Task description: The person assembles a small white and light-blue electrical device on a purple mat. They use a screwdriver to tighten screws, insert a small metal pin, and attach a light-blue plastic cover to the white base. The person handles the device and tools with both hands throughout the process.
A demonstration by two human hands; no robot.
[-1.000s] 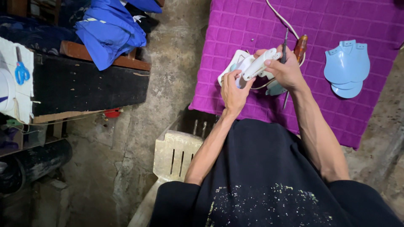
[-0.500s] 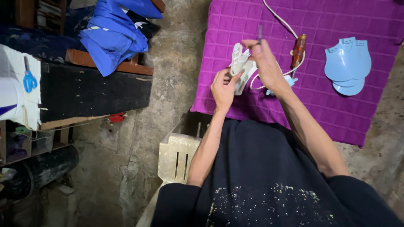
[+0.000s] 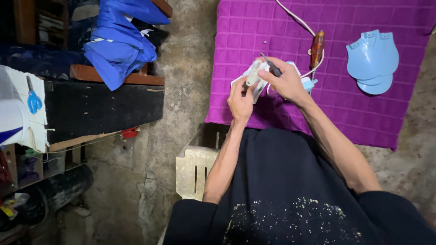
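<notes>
My left hand point(image 3: 240, 100) grips a white plastic part point(image 3: 252, 78) over the purple quilted mat point(image 3: 363, 113). My right hand point(image 3: 286, 81) holds a thin dark tool point(image 3: 271, 66) with its tip at the white part. A wooden-handled tool point(image 3: 317, 47) with a white cord point(image 3: 295, 18) lies on the mat just beyond my right hand. Light blue plastic shells point(image 3: 372, 61) are stacked on the mat to the right.
A blue cloth point(image 3: 119, 43) is heaped on a dark wooden bench point(image 3: 100, 106) at the left. Blue scissors point(image 3: 32, 100) lie on a white box at the far left. A cream plastic stool point(image 3: 195, 170) stands under my left arm on the rough concrete floor.
My right hand has come down from a raised position and brought the thin tool onto the white part. The left hand has stayed on the part.
</notes>
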